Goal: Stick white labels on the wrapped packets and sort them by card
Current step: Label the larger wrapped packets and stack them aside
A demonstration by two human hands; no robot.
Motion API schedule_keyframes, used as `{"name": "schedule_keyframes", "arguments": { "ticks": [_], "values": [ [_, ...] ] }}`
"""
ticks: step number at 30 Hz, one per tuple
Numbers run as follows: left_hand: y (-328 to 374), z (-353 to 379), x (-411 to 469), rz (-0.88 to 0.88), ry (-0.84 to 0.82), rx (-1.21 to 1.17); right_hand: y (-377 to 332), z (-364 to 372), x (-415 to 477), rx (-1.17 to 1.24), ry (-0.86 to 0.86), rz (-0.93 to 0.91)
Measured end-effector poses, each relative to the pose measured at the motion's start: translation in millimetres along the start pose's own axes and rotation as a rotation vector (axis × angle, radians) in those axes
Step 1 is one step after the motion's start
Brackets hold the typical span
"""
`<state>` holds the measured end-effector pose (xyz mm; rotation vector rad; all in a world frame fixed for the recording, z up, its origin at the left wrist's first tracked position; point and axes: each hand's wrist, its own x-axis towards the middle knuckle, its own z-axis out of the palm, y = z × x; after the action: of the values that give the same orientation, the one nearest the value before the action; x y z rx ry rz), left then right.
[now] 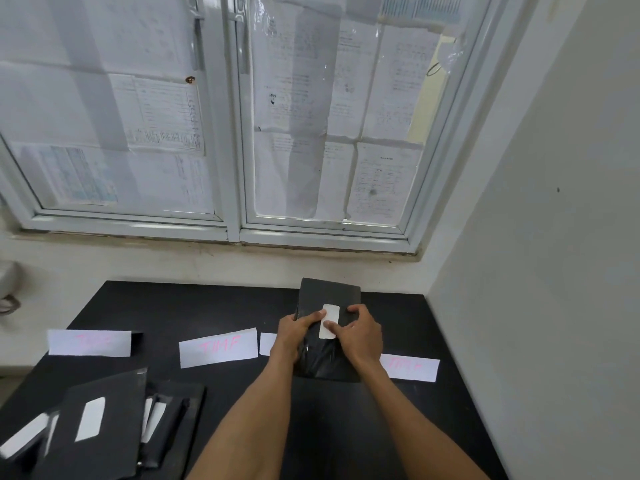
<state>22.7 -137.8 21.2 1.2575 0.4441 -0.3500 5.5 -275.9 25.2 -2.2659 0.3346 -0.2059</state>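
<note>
A black wrapped packet [329, 296] is held up over the right part of the black table [214, 306], with a white label [329, 321] on its face. My left hand [294, 332] grips the packet's left edge, its thumb beside the label. My right hand [360, 336] holds the right edge, and its thumb presses the label's lower end. Four white cards with pink writing lie in a row: far left [89, 342], middle [218, 347], one mostly hidden behind my left hand [267, 342], and right [412, 368].
A pile of black packets with white labels [104, 420] lies at the near left of the table. A wall [536, 306] borders the table on the right. A window covered with paper sheets [225, 133] stands behind.
</note>
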Motion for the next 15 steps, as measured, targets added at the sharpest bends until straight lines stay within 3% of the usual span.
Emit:
{"name": "schedule_keyframes", "arguments": {
  "ticks": [2,5,8,15],
  "values": [
    [-2,1,-1,0.026,0.026,-0.019,0,-3,-2,-0.208,0.057,-0.083],
    [-1,1,-2,0.051,0.072,-0.044,13,-2,0,-0.385,0.124,-0.352],
    [4,0,-4,0.053,0.089,-0.038,30,2,8,-0.435,0.022,-0.566],
    [8,0,-8,0.022,0.124,-0.009,27,-2,4,-0.067,-0.306,-0.349]
  ]
}}
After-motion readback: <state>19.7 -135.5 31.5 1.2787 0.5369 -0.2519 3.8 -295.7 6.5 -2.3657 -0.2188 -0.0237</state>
